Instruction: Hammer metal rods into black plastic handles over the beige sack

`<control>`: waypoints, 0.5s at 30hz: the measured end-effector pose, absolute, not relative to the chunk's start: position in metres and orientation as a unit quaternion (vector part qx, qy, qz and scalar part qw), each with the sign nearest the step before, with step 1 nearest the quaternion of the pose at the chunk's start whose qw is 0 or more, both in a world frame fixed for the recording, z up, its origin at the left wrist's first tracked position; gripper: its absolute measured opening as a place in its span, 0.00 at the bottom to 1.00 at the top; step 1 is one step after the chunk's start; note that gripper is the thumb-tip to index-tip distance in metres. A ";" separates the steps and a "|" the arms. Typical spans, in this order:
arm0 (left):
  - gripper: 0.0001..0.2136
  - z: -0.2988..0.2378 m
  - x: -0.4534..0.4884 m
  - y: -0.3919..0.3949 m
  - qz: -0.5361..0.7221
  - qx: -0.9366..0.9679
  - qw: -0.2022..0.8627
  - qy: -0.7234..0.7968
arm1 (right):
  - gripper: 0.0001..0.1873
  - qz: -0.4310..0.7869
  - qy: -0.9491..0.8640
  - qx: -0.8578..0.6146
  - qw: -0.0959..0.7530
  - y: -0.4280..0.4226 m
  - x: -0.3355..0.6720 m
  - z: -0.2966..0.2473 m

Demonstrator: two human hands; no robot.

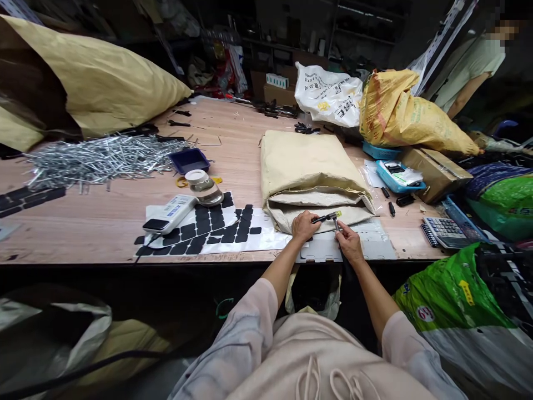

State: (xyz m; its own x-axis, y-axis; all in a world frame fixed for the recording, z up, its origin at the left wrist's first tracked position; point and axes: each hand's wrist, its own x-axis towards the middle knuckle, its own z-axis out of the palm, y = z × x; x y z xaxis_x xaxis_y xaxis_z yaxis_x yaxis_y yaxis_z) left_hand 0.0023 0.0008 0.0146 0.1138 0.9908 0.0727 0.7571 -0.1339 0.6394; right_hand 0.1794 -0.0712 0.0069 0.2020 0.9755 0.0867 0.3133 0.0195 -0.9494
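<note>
My left hand (306, 225) is closed around a slim black piece (323, 218) with a yellow-green end, held roughly level over the front of a paper sack. In my right hand (350, 242) is a short silver metal rod (336, 224), pinched between thumb and fingers. The rod's upper end meets the black piece near its yellow-green end; whether the two are joined I cannot tell. Behind both hands lies the beige paper sack (306, 161), its open mouth facing me. Under my hands is a grey flat sheet (370, 247) at the table's front edge.
Left on the table (241, 133) lie a heap of silver rods (104, 158), a dark blue tray (190, 161), a glass jar (204, 189), a white device (170, 215) and black sticker sheets (200, 228). At right are a calculator (444, 232), blue basket (402, 176) and carton (437, 172). A person (470, 69) stands beyond.
</note>
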 end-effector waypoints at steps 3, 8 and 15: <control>0.11 0.015 0.002 0.001 0.249 0.710 0.237 0.614 | 0.30 0.308 -0.561 -0.610 0.467 -0.070 0.178 0.013; 0.11 0.013 0.001 0.003 0.242 0.713 0.239 0.613 | 0.29 0.274 -0.580 -0.606 0.470 -0.067 0.177 0.016; 0.11 0.011 0.001 0.004 0.253 0.717 0.233 0.607 | 0.31 0.319 -0.554 -0.595 0.487 -0.063 0.179 0.013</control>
